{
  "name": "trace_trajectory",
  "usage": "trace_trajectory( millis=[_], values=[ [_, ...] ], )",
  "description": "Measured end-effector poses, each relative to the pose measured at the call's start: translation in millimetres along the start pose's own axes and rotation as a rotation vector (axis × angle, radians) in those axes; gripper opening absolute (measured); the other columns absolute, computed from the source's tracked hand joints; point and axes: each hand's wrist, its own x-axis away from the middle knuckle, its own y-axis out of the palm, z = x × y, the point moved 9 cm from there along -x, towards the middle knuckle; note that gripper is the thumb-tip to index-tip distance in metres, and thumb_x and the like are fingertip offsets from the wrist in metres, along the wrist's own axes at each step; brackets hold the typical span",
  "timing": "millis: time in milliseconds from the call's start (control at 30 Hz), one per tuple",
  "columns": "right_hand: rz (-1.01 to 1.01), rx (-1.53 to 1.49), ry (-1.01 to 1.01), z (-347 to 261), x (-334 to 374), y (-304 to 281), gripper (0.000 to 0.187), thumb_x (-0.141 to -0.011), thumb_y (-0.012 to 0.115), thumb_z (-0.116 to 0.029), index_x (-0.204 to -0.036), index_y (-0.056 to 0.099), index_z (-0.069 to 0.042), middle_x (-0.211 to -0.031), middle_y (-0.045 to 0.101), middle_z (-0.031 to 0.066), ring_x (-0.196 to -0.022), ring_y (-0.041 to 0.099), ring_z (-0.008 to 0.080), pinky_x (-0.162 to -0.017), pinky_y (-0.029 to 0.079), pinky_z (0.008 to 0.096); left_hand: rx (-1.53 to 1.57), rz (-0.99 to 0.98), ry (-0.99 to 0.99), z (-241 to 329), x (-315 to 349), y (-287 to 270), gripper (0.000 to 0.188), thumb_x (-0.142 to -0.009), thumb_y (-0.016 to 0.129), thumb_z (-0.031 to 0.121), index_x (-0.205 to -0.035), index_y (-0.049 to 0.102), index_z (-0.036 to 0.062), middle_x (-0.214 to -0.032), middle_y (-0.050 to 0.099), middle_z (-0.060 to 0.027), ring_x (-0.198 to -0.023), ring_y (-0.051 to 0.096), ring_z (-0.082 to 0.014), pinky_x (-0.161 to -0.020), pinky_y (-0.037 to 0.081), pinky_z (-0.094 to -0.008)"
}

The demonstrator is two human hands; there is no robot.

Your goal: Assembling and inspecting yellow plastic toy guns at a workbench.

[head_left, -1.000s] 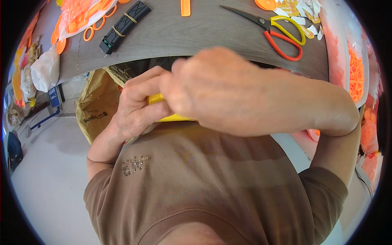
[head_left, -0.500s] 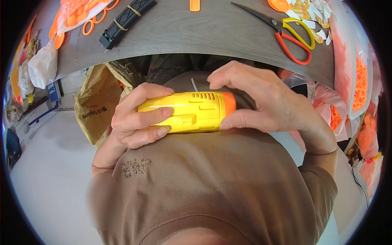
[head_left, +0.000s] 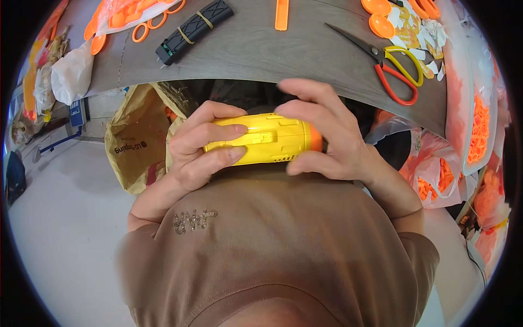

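A yellow plastic cylinder (head_left: 261,138) with an orange ring (head_left: 316,139) at its right end lies sideways in front of my chest. It has slots and a raised catch on its side, and looks like a toy housing. My left hand (head_left: 204,139) is wrapped round its left end, fingers pressed on the face toward me. Around the right end curves my right hand (head_left: 332,133), its thumb at the near edge and a finger at the far edge. Part of the orange ring is hidden behind that hand.
On the table beyond lie a black part with rubber bands (head_left: 195,32), an orange strip (head_left: 281,15), scissors (head_left: 381,57) and orange cups (head_left: 380,24). A paper bag (head_left: 139,147) stands at left. Bags of orange pieces (head_left: 436,177) hang or stand at right.
The yellow cylinder has rolled, so its raised catch now sits mid-face and slots show at the near edge. My right hand's fingers have come down onto it. The view has shifted slightly.
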Motion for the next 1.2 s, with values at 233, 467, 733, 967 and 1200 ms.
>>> trace_trajectory(
  millis=[233,467,733,967,1200],
  values=[
    [-0.018,0.180,-0.080,-12,-13,29,0.025,-0.066,0.072,-0.002,-0.080,0.052,0.000,-0.082,0.055,0.0129,-0.071,0.057,0.0261,-0.058,0.046,0.0318,0.025,-0.011,-0.052,-15,1,7,0.021,-0.074,0.066,0.006,-0.091,0.063,-0.0046,-0.101,0.057,-0.0219,-0.081,0.057,-0.0231,-0.067,0.045,-0.0292],
    [0.006,0.293,-0.069,-4,-18,29,0.018,-0.071,0.066,0.002,-0.079,0.051,0.001,-0.080,0.054,0.0128,-0.068,0.056,0.0255,-0.056,0.045,0.0314,-0.112,-0.038,0.029,-7,-10,16,0.019,-0.072,0.067,0.006,-0.087,0.063,-0.0041,-0.096,0.059,-0.0204,-0.080,0.059,-0.0218,-0.068,0.046,-0.0288],
    [0.169,-0.313,0.248,26,-17,-37,0.077,-0.082,0.060,-0.051,-0.131,0.030,0.000,-0.129,0.041,0.0158,-0.117,0.046,0.0248,-0.095,0.038,0.0356,0.495,0.332,-0.098,-9,-28,-54,0.020,-0.069,0.061,0.004,-0.086,0.063,-0.0067,-0.097,0.060,-0.0208,-0.090,0.059,-0.0248,-0.080,0.048,-0.0328],
    [0.276,-0.300,0.142,-1,-50,-35,0.069,-0.078,0.062,-0.041,-0.126,0.034,0.000,-0.115,0.047,0.0142,-0.102,0.049,0.0196,-0.089,0.040,0.0330,0.461,0.405,0.002,3,-47,-48,0.034,-0.089,0.051,0.024,-0.111,0.053,-0.0028,-0.107,0.058,-0.0136,-0.093,0.058,-0.0188,-0.084,0.046,-0.0314],
    [0.350,-0.049,-0.232,-16,-44,-34,0.068,-0.080,0.061,-0.043,-0.124,0.032,0.000,-0.115,0.046,0.0211,-0.099,0.049,0.0240,-0.087,0.040,0.0358,0.126,0.571,0.129,7,-40,-54,0.058,-0.096,0.031,0.050,-0.108,0.053,-0.0028,-0.096,0.059,-0.0106,-0.084,0.057,-0.0146,-0.075,0.045,-0.0263]
  ],
)
